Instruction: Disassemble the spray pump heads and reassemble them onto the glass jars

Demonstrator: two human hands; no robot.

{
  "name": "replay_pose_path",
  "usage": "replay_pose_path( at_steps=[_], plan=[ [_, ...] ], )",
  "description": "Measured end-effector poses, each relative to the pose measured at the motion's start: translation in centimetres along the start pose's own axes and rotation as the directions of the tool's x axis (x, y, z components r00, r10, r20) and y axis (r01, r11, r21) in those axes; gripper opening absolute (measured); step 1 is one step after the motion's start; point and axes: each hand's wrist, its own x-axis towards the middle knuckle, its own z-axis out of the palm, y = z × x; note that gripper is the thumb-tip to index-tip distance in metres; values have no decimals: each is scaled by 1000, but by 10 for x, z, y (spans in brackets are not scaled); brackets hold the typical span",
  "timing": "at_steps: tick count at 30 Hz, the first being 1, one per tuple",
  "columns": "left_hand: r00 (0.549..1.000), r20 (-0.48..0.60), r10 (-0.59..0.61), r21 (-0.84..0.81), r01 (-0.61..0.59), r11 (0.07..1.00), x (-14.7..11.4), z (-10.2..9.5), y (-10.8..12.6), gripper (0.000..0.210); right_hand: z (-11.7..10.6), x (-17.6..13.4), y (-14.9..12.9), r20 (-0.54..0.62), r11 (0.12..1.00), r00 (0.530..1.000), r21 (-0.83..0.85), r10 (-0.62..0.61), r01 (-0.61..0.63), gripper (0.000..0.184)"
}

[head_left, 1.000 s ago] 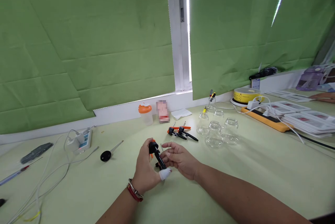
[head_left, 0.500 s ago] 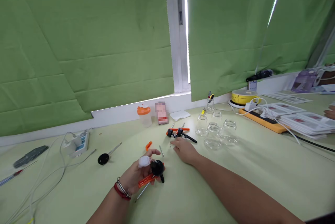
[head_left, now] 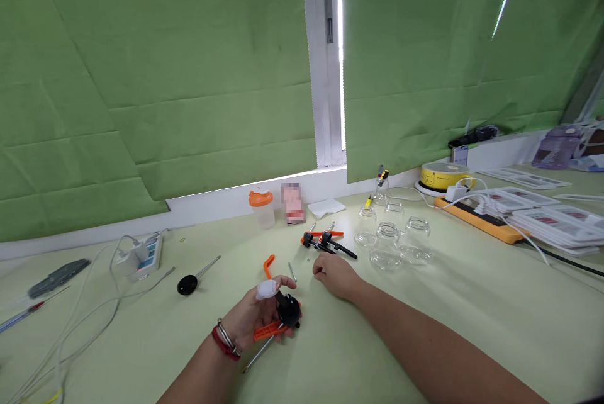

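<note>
My left hand (head_left: pixel 255 316) is wrapped round a black and orange crank-like assembly (head_left: pixel 289 311), with a round black body and a ribbed orange arm. Something white covers the thumb. Below that hand a screwdriver-like metal rod (head_left: pixel 258 353) slants down. My right hand (head_left: pixel 337 275) rests on the table with its fingers curled in a pinch; whatever they hold is hidden. A tiny bit of hardware (head_left: pixel 308 259) lies just left of its fingertips. Between the hands are a thin metal pin (head_left: pixel 292 272) and an orange curved piece (head_left: pixel 268 267). Similar black and orange assemblies (head_left: pixel 325 239) lie beyond the right hand.
Several glass jars (head_left: pixel 387 250) stand right of centre. An orange-lidded cup (head_left: pixel 262 209) is by the wall. A black disc with a rod (head_left: pixel 187 284) and a power strip (head_left: pixel 146 259) lie left. Rightward are an orange power strip (head_left: pixel 481 218) and stacked cards (head_left: pixel 557 224).
My right hand has drawn back slightly from the small bit on the table, and its fingers have curled in. The left hand still holds the assembly, now turned a little.
</note>
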Motion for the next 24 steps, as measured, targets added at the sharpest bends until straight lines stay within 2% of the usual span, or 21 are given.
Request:
replay_pose_path(
  at_steps=[3,7,15,17,19,21,24],
  plan=[
    [998,54,-38,-15,39,999,0,3,-4,44,0,1,1,3,999,1000,33,12,-12,16],
    [996,49,-78,-6,79,997,1,5,-6,40,0,1,2,17,998,1000,59,8,-9,13],
    [996,62,-67,-11,67,998,0,6,-6,38,-8,-8,-5,27,997,999,76,-22,20,10],
    [996,63,-66,-11,67,998,0,6,-6,37,-11,-12,-11,14,987,1000,162,-19,17,10],
    [996,59,-68,-7,69,998,1,5,-7,38,-15,-16,-20,35,917,999,398,-5,-9,10],
    [996,57,-75,1,75,997,2,5,-7,39,-19,-21,-30,105,743,994,666,-13,-60,12],
    [996,48,-79,8,79,997,3,4,-9,41,-26,-30,-45,213,535,969,837,-123,-116,16]
  ],
)
